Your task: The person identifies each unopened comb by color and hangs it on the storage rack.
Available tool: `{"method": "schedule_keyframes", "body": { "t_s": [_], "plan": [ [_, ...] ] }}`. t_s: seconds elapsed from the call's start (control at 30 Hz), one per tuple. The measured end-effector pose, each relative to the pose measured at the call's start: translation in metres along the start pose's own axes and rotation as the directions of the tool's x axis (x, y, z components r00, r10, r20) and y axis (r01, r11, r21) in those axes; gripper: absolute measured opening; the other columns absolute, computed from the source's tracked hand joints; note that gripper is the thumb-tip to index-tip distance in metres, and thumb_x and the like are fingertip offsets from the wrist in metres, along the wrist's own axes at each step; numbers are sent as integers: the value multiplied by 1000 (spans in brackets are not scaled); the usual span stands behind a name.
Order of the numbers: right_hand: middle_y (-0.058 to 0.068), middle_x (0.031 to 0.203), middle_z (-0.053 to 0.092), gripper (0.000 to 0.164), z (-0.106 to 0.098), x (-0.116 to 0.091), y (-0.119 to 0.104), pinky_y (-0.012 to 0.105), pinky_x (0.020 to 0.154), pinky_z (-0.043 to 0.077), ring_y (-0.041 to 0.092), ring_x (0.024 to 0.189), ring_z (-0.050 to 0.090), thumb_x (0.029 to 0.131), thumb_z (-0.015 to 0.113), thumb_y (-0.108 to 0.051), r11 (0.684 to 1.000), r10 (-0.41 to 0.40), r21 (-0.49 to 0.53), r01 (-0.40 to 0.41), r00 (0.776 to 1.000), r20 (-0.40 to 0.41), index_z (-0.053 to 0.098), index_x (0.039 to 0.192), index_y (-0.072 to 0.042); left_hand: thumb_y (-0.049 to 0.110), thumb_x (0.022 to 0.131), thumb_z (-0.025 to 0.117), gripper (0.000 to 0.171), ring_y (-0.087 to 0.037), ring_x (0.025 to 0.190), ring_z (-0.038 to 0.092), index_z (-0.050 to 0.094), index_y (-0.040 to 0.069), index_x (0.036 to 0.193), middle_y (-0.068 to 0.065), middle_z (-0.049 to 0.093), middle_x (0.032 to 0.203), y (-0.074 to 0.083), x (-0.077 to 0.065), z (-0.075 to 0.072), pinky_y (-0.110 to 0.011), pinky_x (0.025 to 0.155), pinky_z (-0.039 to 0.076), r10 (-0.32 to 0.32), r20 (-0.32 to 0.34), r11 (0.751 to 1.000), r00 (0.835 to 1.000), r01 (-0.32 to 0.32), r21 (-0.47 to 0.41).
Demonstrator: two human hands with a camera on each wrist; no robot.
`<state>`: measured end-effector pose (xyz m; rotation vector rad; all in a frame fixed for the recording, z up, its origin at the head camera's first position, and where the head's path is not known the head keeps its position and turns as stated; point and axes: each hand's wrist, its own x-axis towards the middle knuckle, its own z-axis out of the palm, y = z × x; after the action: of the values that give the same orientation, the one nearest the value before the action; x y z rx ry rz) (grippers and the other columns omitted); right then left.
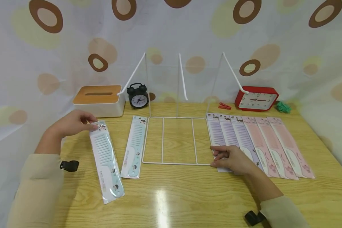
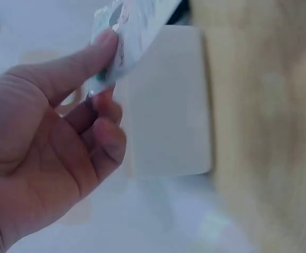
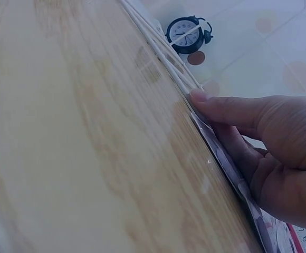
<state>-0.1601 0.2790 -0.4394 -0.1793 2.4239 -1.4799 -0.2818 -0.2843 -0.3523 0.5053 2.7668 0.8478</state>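
Blue comb [image 1: 106, 161], in a clear packet, slants down left of the rack [image 1: 176, 163], its top raised from the table [image 1: 165, 202]; whether the lower end touches is hard to tell. More than one packet may be stacked there. The left grip [image 1: 78, 123] pinches that top between thumb and fingers, the thumb lying across the printed end. The right grip [image 1: 231, 160] holds the rack at its front right corner, over the nearest purple combs [image 1: 229, 129].

The step looks like lifting the comb while steadying the rack. To do it well, pinch near the edge so the thumb covers little of the top, check by feel for a second packet, and raise it until the long end swings free of the other blue comb [image 1: 134, 147] near it. Around the left prong [image 1: 131, 74], come level with its tip from the front; a sideways knock could shift the rack. The right grip should press down rather than pull, or the purple combs could slide.
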Motion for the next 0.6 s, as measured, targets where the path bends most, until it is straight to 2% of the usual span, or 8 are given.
{"method": "schedule_keyframes", "body": {
  "t_s": [0.1, 0.23, 0.3, 0.37, 0.43, 0.47, 0.53, 0.6],
  "plan": [
    [18, 110, 65, 71, -1, 0, -1, 16, 67, 51, 5, 85, 65, 79, 85, -13, 1000, -4, -5, 4, 1000, 2, 54, 140, 6, 24, 93, 72, 26, -11, 81, 57, 72, 6, 113, -6, 69, 101, 12, -19, -14, -26, 70, 48, 35, 7, 999, 999, -35, -19],
    [17, 110, 65, 71, 0, -1, -2, 16, 68, 51, 5, 84, 65, 79, 85, -15, 1000, -7, -17, 7, 1000, -4, 54, 139, 6, 22, 95, 71, 21, -14, 73, 62, 73, 10, 111, -3, 71, 95, 38, -41, -24, -27, 66, 51, 120, 13, 991, 993, -119, -61],
    [17, 109, 65, 71, 0, -2, -2, 16, 69, 51, 5, 84, 65, 79, 85, -15, 1000, -8, -20, 8, 1000, -10, 54, 139, 6, 18, 94, 71, 15, -17, 68, 62, 74, 11, 107, -1, 71, 88, 53, -51, -25, -28, 62, 51, 179, -8, 978, 984, -178, -107],
    [17, 110, 65, 71, 0, -3, -2, 16, 69, 51, 5, 84, 65, 79, 85, -15, 1000, -10, -25, 10, 1000, -11, 54, 139, 6, 11, 92, 72, 10, -17, 65, 61, 76, 11, 101, 1, 71, 82, 68, -60, -24, -28, 59, 50, 259, -52, 951, 965, -264, -164],
    [17, 110, 65, 71, 0, -3, -1, 16, 69, 51, 5, 84, 65, 79, 85, -15, 999, -14, -29, 14, 1000, -9, 54, 140, 6, 0, 90, 71, 13, -17, 61, 58, 77, 9, 97, 1, 70, 80, 83, -67, -23, -28, 54, 47, 357, -107, 897, 928, -372, -238],
    [17, 110, 64, 71, 0, -2, -1, 16, 69, 50, 5, 84, 65, 80, 85, -15, 999, -16, -32, 16, 1000, -7, 53, 140, 6, -5, 88, 71, 16, -15, 60, 57, 77, 8, 96, 2, 70, 80, 90, -69, -21, -28, 52, 45, 405, -137, 864, 904, -428, -267],
    [17, 111, 64, 71, 0, -2, -1, 16, 69, 50, 6, 85, 65, 80, 85, -16, 999, -21, -41, 20, 1000, -2, 53, 140, 6, -15, 84, 68, 23, -12, 58, 53, 76, 4, 94, 1, 69, 81, 103, -72, -19, -27, 49, 41, 519, -202, 764, 831, -557, -327],
    [16, 112, 64, 71, 0, -1, -2, 16, 69, 50, 6, 85, 65, 80, 84, -16, 999, -23, -46, 23, 1000, 2, 53, 141, 5, -20, 82, 67, 24, -11, 59, 51, 76, -1, 94, -1, 70, 83, 116, -73, -17, -27, 48, 38, 591, -281, 658, 756, -654, -374]
  ]
}}
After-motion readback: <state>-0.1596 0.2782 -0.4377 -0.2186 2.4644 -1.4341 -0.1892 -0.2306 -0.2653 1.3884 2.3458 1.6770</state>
